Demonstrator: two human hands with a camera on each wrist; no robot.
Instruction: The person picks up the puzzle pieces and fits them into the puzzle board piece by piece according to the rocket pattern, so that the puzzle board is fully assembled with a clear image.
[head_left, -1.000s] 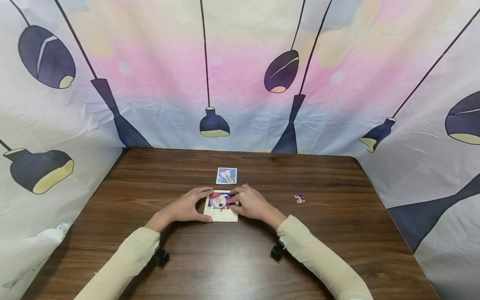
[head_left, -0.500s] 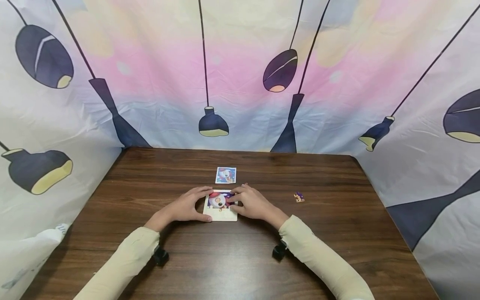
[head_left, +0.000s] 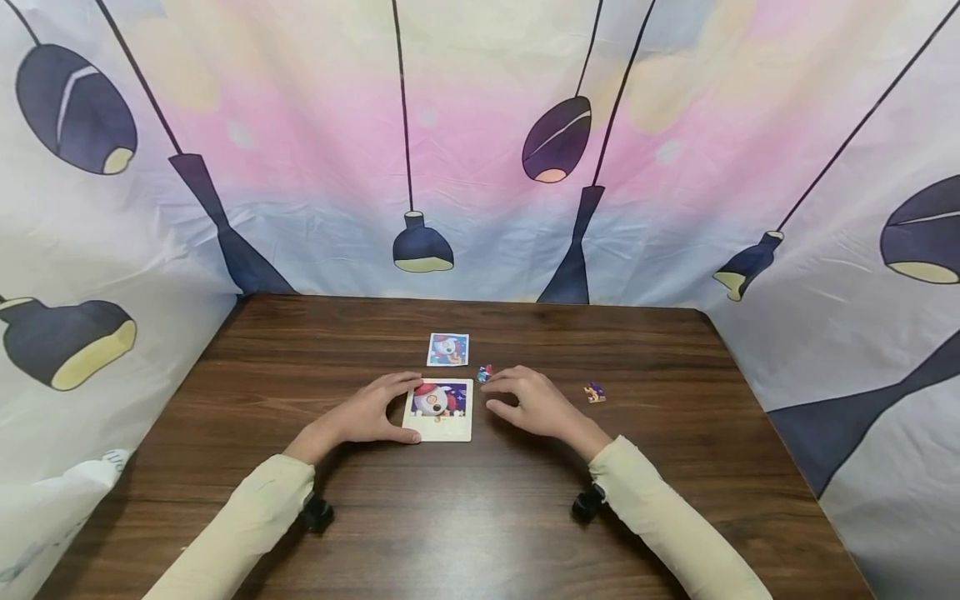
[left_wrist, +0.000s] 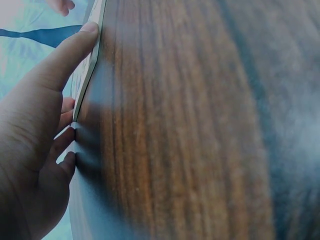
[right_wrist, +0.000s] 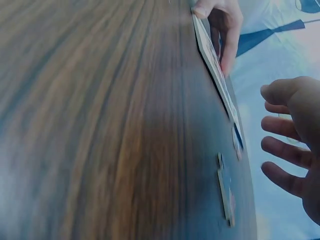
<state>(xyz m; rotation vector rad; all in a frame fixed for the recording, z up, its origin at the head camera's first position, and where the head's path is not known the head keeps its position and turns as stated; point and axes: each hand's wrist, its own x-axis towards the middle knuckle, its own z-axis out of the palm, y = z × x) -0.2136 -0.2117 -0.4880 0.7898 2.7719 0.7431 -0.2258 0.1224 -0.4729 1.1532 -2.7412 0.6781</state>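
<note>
The left grip (head_left: pixel 369 410) holds the part-filled puzzle board (head_left: pixel 450 429) by its left corners on the surface (head_left: pixel 450 517), while the relaxed, empty right grip (head_left: pixel 534 407) hangs to its right, filling seemingly underway and next calling for a pinch on the loose piece (head_left: pixel 484 374) beyond its far-right corner.

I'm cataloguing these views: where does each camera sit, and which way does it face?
Head: worn on the head, facing forward and down at the table, puzzle board and backdrop; left hand, right hand and sleeves show.
Left wrist: on that wrist, facing low along the table; the left hand shows large, the right hand small at top.
Right wrist: likewise low, toward loose pieces; the right hand shows, left hand beyond.
Both wrist views share the puzzle board, nearly edge-on.
</note>
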